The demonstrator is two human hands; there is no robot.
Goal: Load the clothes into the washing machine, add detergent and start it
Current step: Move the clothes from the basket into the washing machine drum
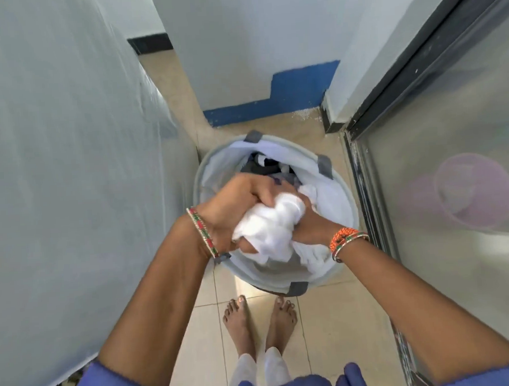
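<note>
White cloth [266,224] is being gripped by both hands [233,211] [311,222], fingers curled, over the basket [348,214]. Loading step; transfer to the washer is being called for next.

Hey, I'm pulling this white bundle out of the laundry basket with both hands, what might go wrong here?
The white bundle looks loosely bunched between the left hand and right hand, so a trailing end may slip or drag. The basket looks light and could tip. Dark clothes underneath might get snagged.
</note>
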